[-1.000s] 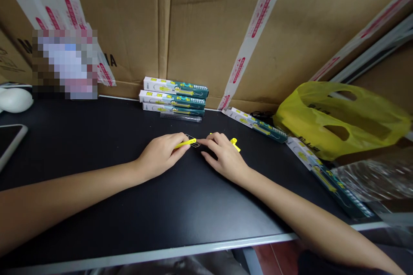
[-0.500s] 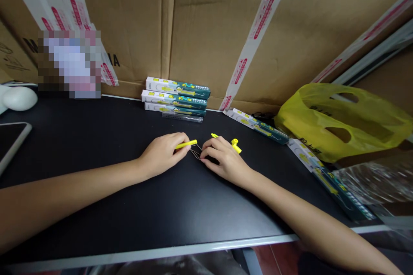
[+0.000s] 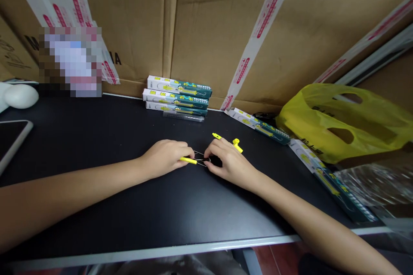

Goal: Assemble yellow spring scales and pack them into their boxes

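My left hand (image 3: 169,157) is closed around a thin yellow plastic rod (image 3: 188,160), whose end sticks out past the fingertips. Thin bent metal wires (image 3: 200,161) stretch between my two hands, just above the black table. Thumb and fingers of my right hand (image 3: 224,157) pinch the far ends of these wires; the exact hook or loop is too small to make out. Just behind the right hand lie a small yellow plastic piece (image 3: 217,136) and a yellow T-shaped part (image 3: 238,145), partly hidden by the knuckles.
Three printed spring scale boxes (image 3: 177,94) are stacked at the back, a clear plastic tube (image 3: 183,116) before them. Two more boxes, one farther back (image 3: 258,125) and one nearer (image 3: 332,180), lie at right beside a yellow plastic bag (image 3: 309,111). A white-edged device (image 3: 27,131) lies left.
The yellow rod in my left hand has tipped and moved lower, its end now pointing slightly down. The hands sit slightly farther apart, with the wires showing between them.
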`<state>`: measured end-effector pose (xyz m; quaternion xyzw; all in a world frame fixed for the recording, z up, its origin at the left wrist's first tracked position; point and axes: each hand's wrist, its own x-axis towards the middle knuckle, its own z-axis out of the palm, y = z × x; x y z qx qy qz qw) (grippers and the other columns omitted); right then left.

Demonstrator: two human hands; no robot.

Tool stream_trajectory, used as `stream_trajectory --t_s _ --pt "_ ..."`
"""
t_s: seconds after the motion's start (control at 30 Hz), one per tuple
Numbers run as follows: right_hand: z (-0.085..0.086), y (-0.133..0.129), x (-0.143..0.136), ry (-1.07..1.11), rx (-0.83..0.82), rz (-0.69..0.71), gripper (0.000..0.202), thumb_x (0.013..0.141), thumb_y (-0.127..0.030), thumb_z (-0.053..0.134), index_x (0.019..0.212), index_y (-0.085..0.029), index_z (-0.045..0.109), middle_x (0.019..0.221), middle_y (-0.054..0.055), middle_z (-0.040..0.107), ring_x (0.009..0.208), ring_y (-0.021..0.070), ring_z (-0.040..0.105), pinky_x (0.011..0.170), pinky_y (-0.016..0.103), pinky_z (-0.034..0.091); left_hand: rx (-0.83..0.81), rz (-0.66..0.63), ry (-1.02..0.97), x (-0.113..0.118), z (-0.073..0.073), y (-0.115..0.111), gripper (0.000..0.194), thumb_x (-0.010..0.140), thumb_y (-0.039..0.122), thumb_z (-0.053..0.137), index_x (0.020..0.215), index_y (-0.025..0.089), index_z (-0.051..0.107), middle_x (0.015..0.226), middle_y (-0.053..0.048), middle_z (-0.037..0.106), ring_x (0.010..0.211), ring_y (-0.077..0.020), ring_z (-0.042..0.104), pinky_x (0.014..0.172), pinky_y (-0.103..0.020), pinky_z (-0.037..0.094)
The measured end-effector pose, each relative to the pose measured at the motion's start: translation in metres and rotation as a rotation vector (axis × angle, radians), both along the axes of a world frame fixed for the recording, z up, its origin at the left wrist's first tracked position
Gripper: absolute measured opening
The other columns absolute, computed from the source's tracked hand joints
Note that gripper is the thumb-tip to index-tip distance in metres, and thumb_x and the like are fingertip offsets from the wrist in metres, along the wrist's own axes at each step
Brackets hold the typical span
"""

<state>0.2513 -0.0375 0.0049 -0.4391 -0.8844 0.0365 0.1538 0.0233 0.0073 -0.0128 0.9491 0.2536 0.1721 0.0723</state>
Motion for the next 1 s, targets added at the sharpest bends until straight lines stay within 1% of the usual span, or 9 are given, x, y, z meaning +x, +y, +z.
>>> stream_trajectory --t_s 0.1,0.23,0.4,0.47,0.6,0.73,0.87,1.0 --pt "0.003 -0.002 0.001 -0.032 -0.018 0.0 0.004 0.084 -0.018 0.058 0.086 -0.019 0.061 0.085 0.005 0.059 0.083 0.0202 0.051 0.076 0.033 0.044 0.033 -0.063 0.006 -0.001 0.0 0.0 0.014 0.087 0.022 0.058 0.098 0.025 0.067 0.083 0.003 0.066 0.074 -0.0121 0.063 0.066 -0.023 0.042" --pt "0.01 -0.006 0.002 -0.086 -0.05 -0.029 0.006 0.08 -0.013 0.058 0.082 -0.018 0.061 0.082 0.005 0.059 0.082 0.0201 0.052 0.074 0.033 0.044 0.102 -0.137 0.03 -0.001 0.0 -0.001 0.016 0.09 0.028 0.055 0.1 0.026 0.067 0.078 0.003 0.063 0.071 -0.0118 0.061 0.067 -0.023 0.042" --pt "0.013 -0.01 0.001 -0.133 -0.077 -0.022 0.012 0.076 -0.006 0.054 0.077 -0.018 0.056 0.083 0.005 0.057 0.08 0.0188 0.053 0.075 0.032 0.043 0.25 -0.271 0.132 0.001 0.002 -0.004 0.025 0.093 0.034 0.049 0.112 0.032 0.065 0.076 0.002 0.063 0.069 -0.0121 0.06 0.064 -0.023 0.041" --pt "0.013 -0.01 0.001 -0.147 -0.083 -0.02 0.011 0.075 -0.006 0.053 0.076 -0.018 0.055 0.082 0.005 0.056 0.079 0.0183 0.052 0.075 0.032 0.043 0.3 -0.283 0.143 0.002 0.002 -0.005 0.027 0.093 0.035 0.048 0.115 0.032 0.064 0.076 0.001 0.063 0.067 -0.0123 0.06 0.062 -0.024 0.041" --pt "0.013 -0.01 0.001 -0.151 -0.092 -0.023 0.01 0.075 -0.009 0.054 0.079 -0.017 0.055 0.084 0.005 0.056 0.081 0.0186 0.052 0.076 0.031 0.043 0.357 -0.305 0.142 0.003 0.003 -0.006 0.029 0.095 0.034 0.045 0.117 0.029 0.063 0.077 0.001 0.065 0.067 -0.013 0.061 0.061 -0.025 0.042" --pt "0.021 -0.011 0.002 -0.177 -0.116 0.015 0.009 0.079 -0.011 0.056 0.085 -0.017 0.057 0.089 0.006 0.057 0.085 0.0192 0.053 0.076 0.031 0.042 0.406 -0.275 0.139 0.005 0.001 -0.007 0.033 0.094 0.037 0.046 0.12 0.024 0.061 0.077 0.0 0.065 0.064 -0.0141 0.062 0.058 -0.027 0.043" --pt "0.03 -0.014 0.003 -0.234 -0.154 0.045 0.01 0.085 -0.012 0.051 0.082 -0.018 0.059 0.087 0.005 0.057 0.083 0.0182 0.051 0.076 0.03 0.041 0.418 -0.287 0.127 0.005 0.0 -0.007 0.031 0.094 0.037 0.046 0.118 0.024 0.062 0.076 0.001 0.066 0.063 -0.014 0.062 0.058 -0.027 0.043" --pt "0.032 -0.015 0.006 -0.255 -0.2 0.055 0.008 0.082 -0.012 0.054 0.078 -0.017 0.058 0.081 0.005 0.058 0.08 0.0176 0.051 0.074 0.029 0.04 0.406 -0.313 0.101 0.005 0.002 -0.007 0.031 0.094 0.037 0.046 0.116 0.025 0.064 0.075 0.001 0.066 0.062 -0.0141 0.061 0.057 -0.028 0.043"
